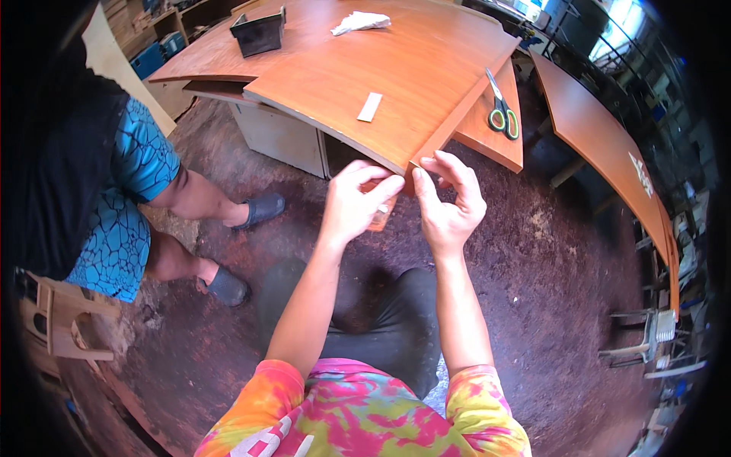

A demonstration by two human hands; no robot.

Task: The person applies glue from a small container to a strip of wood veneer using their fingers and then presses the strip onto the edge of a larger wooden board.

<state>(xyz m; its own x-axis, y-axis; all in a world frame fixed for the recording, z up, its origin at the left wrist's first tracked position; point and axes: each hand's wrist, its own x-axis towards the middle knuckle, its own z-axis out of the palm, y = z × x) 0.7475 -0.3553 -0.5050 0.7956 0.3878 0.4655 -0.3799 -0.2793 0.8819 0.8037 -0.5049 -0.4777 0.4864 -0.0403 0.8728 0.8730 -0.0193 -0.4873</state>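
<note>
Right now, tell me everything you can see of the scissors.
The scissors have black loop handles lined with green, plastic by their look, and slim silvery blades, apparently metal and nearly closed. They lie slantwise, tips toward the picture's top. The handles are over the lower orange-brown panel; the blades cross the edge of the larger tabletop in this view, but whether they touch it is unclear. Neither the left hand nor the right hand touches them.

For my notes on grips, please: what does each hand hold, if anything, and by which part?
The left hand seems to hold an orange piece by its upper part. For the right hand, beside the board, it cannot be told.
</note>
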